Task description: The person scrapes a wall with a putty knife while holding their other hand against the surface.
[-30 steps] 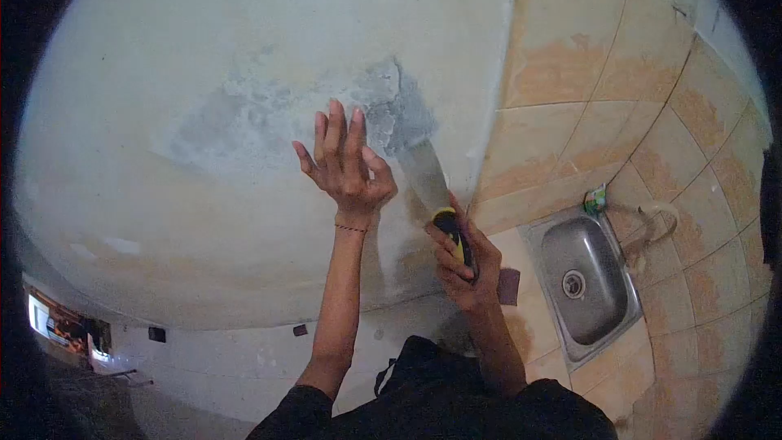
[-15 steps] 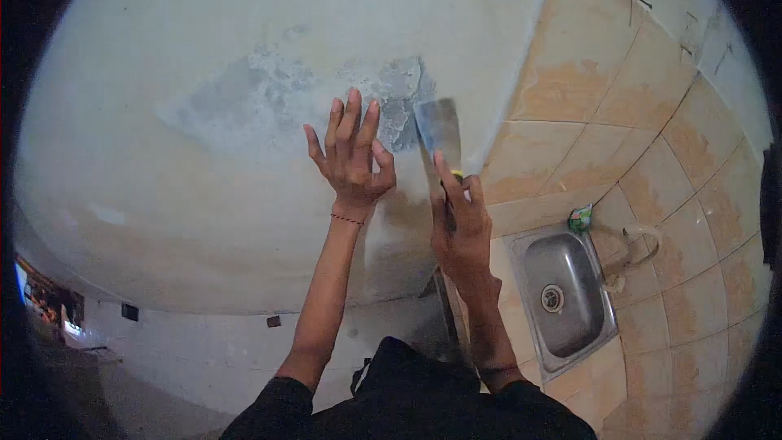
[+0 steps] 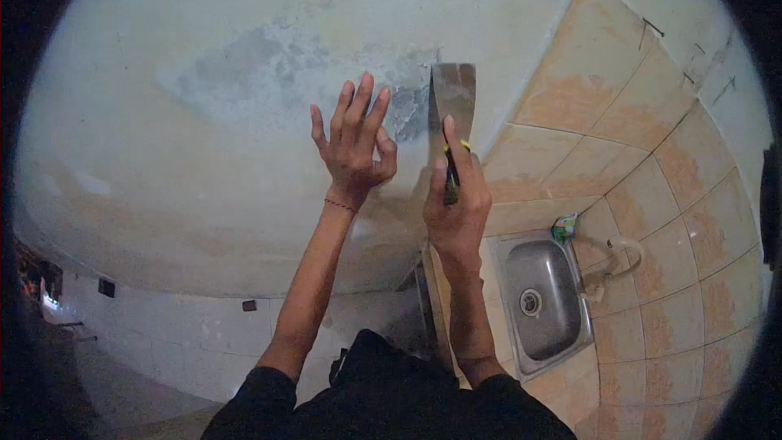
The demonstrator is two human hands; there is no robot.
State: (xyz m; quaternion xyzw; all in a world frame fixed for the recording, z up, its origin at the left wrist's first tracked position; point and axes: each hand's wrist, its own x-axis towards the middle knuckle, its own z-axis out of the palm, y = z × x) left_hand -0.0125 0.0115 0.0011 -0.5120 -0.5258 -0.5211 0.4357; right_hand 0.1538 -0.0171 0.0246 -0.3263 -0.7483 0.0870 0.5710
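Observation:
Flat against the wall (image 3: 195,179), my left hand (image 3: 354,143) has its fingers spread and holds nothing. Its fingertips are beside the rough grey patch (image 3: 407,110) where the paint has come off. My right hand (image 3: 460,204) is closed round the dark and yellow handle of a wide scraper (image 3: 456,94), index finger stretched along it. The scraper's metal blade points up, just right of the grey patch. Whether the blade's edge touches the wall I cannot tell.
A steel sink (image 3: 544,301) is set in the tiled counter at lower right, with a green packet (image 3: 564,228) at its corner and a pale tap (image 3: 595,283) beside it. Orange and cream tiles (image 3: 570,98) cover the right wall.
The scraper and my right hand have moved up a little, and the blade now shows broader and upright. My left hand stays spread by the patch. The view has shifted slightly.

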